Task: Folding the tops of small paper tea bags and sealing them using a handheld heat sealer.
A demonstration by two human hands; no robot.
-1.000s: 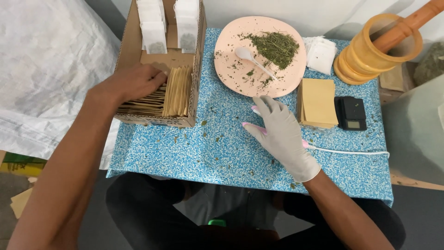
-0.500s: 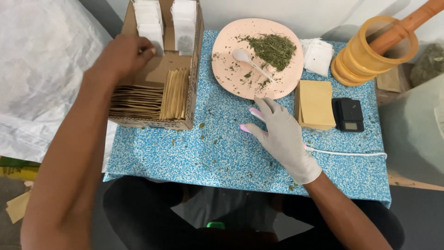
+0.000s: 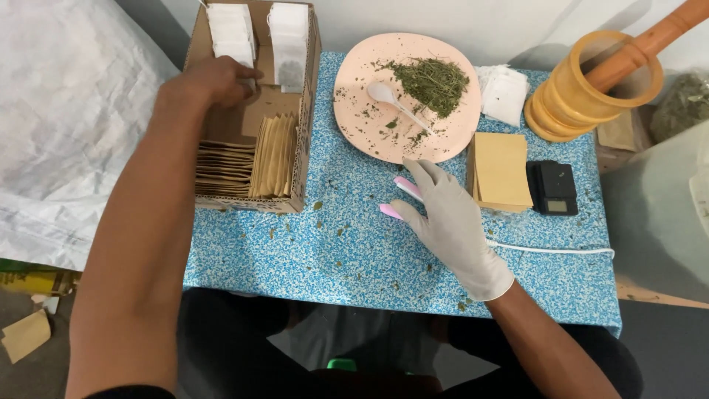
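Evenly and brightly lit, soft daylight with no harsh glare. Faint shadow thrown behind the wooden mortar [image 3: 595,87] onto the pale wall [image 3: 458,18]; darker under the blue speckled table [image 3: 354,251]. Sharp across the middle; slight motion blur on the left hand [image 3: 210,81]. Mild wide-angle bending toward the edges, white woven sack [image 3: 66,125] a little washed out.

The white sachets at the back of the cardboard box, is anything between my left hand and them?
Nothing visible stands in the way. The left hand is already inside the cardboard box, right at the white sachets. The brown envelopes lie nearer the front, behind the hand's reach.
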